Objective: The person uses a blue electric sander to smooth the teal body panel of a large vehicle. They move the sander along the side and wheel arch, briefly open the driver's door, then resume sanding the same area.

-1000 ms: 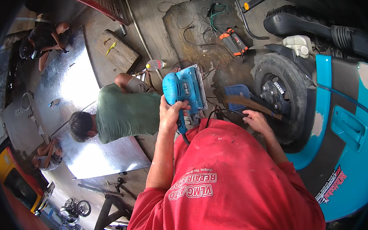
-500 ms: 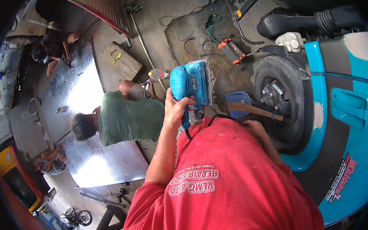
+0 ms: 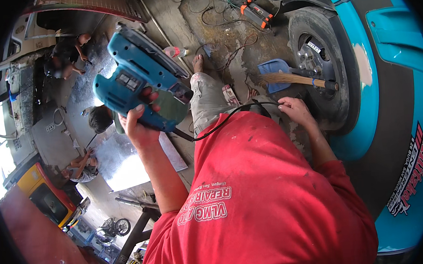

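Observation:
My left hand is wrapped round the handle of a blue electric sander, raised well above the floor. The sander is tilted, its flat pad side turned toward the upper right. A black power cord leaves the handle's end and curves across the front of my red shirt. On the right, my right hand pinches that cord between thumb and fingers, close to the truck's wheel.
A teal vehicle panel and its wheel stand on my right. By the wheel lie a blue dustpan and a broom. An orange-black machine, cables and a bottle are ahead. People work around a metal sheet on the left.
The sander has swung left and closer in my left hand, now tilted. My right hand has come out from beside my shirt and shows holding the cord.

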{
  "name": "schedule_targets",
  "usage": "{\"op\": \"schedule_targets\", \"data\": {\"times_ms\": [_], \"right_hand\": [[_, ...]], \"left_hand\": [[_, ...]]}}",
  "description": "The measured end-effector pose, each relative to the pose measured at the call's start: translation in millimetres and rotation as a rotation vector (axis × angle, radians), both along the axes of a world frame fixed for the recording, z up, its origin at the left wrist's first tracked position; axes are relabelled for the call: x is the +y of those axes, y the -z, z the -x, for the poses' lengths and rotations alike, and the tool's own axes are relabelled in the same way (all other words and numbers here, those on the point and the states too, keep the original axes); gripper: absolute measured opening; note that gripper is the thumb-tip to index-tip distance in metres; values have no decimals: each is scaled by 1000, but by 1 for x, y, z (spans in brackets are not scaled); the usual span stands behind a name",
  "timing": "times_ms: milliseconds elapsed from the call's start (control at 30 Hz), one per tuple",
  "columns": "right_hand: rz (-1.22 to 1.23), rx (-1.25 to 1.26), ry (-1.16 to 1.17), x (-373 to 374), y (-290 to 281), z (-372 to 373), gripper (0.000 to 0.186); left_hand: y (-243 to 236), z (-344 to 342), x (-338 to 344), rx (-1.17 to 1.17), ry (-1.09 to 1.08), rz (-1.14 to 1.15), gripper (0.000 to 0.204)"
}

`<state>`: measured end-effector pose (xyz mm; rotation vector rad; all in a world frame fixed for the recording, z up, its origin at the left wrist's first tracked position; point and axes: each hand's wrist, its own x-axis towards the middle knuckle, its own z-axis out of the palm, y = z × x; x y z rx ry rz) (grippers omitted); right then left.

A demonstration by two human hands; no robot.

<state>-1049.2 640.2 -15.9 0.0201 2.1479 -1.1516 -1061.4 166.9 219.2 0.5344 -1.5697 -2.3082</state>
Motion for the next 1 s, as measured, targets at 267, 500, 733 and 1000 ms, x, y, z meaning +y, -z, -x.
{"op": "schedule_targets", "data": {"times_ms": [267,500,733,1000], "right_hand": [[94,-4,123,1,12,-16,36],[32,-43,-13,0,16,-44,38],[-23,-60,44,0,2,-33,37],[-88,-11,-31,-30,13,-16,34]], "left_hand": [[-38,-8,10,82,-94,-166,67],[-22,-12,30,35,-24,-132,69],[1,-4,29,-20,2,-162,64],[6,32,-4,11,79,-188,66]]}}
